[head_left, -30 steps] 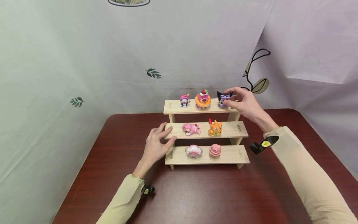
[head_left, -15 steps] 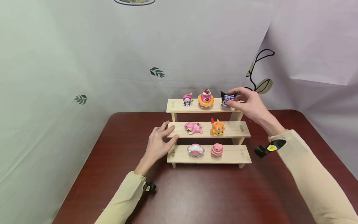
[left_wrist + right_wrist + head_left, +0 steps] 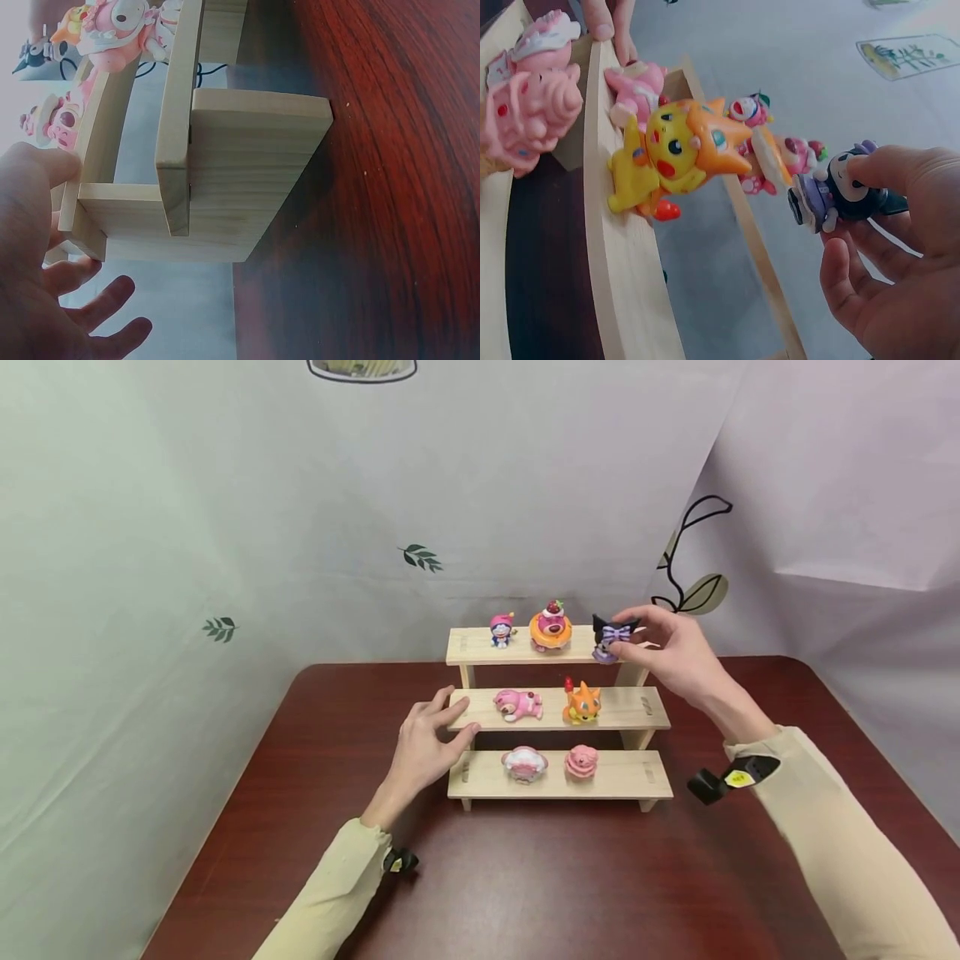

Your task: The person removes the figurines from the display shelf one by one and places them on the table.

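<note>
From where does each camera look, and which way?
Head: on the head, facing forward and down at the shelf; left hand, right hand, sleeves show.
Left wrist: on that wrist, facing the shelf's left end; left hand shows.
Right wrist: on that wrist, facing the orange figure; both hands show.
Head and right wrist share the black figure.

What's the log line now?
Left hand: holds pale wooden middle shelf | right hand: pinches black-and-purple figurine | same shelf: pink lying figurine, orange-and-yellow figurine

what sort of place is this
Probably an indoor tabletop set up for display or filming: a dark reddish table, a creased, pale backdrop with printed leaves, and a three-tier wooden stand bearing small toy figures.
</note>
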Motion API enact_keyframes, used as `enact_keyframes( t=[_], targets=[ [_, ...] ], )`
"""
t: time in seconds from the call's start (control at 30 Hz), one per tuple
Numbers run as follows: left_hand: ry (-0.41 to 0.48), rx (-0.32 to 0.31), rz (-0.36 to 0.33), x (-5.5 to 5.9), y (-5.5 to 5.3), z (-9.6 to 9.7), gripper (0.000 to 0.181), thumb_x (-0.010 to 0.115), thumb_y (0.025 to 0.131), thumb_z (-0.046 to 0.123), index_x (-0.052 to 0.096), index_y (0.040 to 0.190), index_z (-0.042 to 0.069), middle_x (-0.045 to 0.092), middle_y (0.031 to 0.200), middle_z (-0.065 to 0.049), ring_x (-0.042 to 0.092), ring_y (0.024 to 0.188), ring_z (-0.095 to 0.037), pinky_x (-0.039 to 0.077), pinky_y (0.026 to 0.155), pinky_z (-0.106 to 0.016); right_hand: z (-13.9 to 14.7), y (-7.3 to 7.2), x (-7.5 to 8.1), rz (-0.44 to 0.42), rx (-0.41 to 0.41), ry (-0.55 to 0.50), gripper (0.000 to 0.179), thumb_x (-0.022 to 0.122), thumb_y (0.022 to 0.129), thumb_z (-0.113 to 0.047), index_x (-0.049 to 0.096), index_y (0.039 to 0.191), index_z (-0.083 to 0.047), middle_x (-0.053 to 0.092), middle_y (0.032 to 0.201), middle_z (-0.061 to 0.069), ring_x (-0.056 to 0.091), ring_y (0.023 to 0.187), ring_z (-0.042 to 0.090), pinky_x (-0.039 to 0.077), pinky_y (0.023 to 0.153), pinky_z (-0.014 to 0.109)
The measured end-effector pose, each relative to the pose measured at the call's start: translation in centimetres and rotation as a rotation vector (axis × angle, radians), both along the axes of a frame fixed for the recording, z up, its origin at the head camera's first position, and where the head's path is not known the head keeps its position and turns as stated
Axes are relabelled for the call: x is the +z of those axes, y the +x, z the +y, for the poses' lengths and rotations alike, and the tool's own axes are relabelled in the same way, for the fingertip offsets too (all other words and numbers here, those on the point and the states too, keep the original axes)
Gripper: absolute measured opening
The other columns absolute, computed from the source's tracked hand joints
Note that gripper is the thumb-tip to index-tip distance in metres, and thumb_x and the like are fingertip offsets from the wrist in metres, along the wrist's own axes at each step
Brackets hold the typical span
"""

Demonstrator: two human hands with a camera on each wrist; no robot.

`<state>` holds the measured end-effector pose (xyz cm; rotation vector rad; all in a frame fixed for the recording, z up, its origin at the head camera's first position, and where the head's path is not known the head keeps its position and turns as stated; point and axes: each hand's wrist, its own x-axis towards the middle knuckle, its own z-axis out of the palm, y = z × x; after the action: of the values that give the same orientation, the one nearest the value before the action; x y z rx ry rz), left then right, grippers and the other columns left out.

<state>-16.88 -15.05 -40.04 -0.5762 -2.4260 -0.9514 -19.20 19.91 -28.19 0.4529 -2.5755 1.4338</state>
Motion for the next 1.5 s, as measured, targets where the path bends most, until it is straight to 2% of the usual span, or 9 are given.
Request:
enact_keyframes(
  t=[0.3,0.5,0.77,0.97,1.2,1.4,1.5],
  targets=[
    [0.0,-0.001,0.008,-0.1,0.1,-0.1,0.044,0.08,0.084,0.027,0.074,0.121,0.005,0.06,0.135,-0.02,0.059,0.104,-0.042,0.046,0.085,-0.058,-0.6,1.5,0.3,-0.018,0.017,-0.021,0.04,0.075,0.091,-0.017,0.063,0.128,-0.007,0.063,0.103,0.014,0.06,0.088,0.019,0.046,0.065,0.025],
    [-0.01,-0.004,0.017,0.1,0.0,0.0,0.043,0.079,0.084,0.027,0.074,0.12,0.005,0.06,0.135,-0.018,0.059,0.104,-0.042,0.046,0.085,-0.057,-1.0,2.4,0.2,-0.027,0.044,-0.045,0.04,0.075,0.091,-0.014,0.062,0.128,-0.005,0.064,0.104,0.015,0.063,0.089,0.017,0.053,0.072,0.024],
    [-0.023,-0.006,0.01,0.2,0.1,0.0,0.043,0.079,0.084,0.027,0.074,0.12,0.004,0.06,0.135,-0.019,0.059,0.104,-0.043,0.046,0.084,-0.057,-1.7,3.6,-0.2,-0.003,0.082,-0.089,0.034,0.076,0.089,-0.008,0.065,0.121,-0.004,0.065,0.101,0.01,0.062,0.083,0.014,0.049,0.071,0.022],
    [-0.033,-0.002,0.015,0.3,0.1,-0.1,0.043,0.079,0.084,0.027,0.074,0.12,0.004,0.06,0.135,-0.019,0.059,0.103,-0.043,0.047,0.084,-0.056,-2.2,4.7,-0.2,0.002,0.108,-0.066,0.034,0.075,0.09,-0.008,0.065,0.122,-0.005,0.062,0.102,0.01,0.06,0.082,0.019,0.047,0.067,0.024],
    [-0.038,0.003,0.018,0.2,0.0,-0.1,0.044,0.079,0.084,0.029,0.074,0.12,0.005,0.061,0.133,-0.02,0.06,0.104,-0.043,0.047,0.083,-0.057,-3.2,5.9,-0.8,-0.026,0.155,-0.146,0.032,0.075,0.088,-0.002,0.065,0.119,0.001,0.066,0.103,0.015,0.065,0.087,0.018,0.053,0.072,0.023],
    [-0.039,0.007,0.023,0.0,0.0,-0.1,0.044,0.079,0.083,0.029,0.074,0.12,0.006,0.061,0.133,-0.02,0.06,0.103,-0.042,0.048,0.082,-0.056,-4.0,6.6,-1.3,-0.027,0.173,-0.124,0.032,0.076,0.088,-0.004,0.065,0.118,-0.002,0.066,0.097,0.012,0.063,0.086,0.022,0.053,0.07,0.025],
    [-0.038,0.007,0.026,0.0,0.0,-0.1,0.044,0.079,0.083,0.029,0.074,0.12,0.006,0.061,0.133,-0.019,0.06,0.104,-0.042,0.048,0.082,-0.056,-4.3,6.8,-1.6,-0.033,0.19,-0.15,0.032,0.076,0.088,-0.003,0.065,0.118,-0.002,0.066,0.095,0.012,0.063,0.086,0.022,0.054,0.069,0.026]
  ],
)
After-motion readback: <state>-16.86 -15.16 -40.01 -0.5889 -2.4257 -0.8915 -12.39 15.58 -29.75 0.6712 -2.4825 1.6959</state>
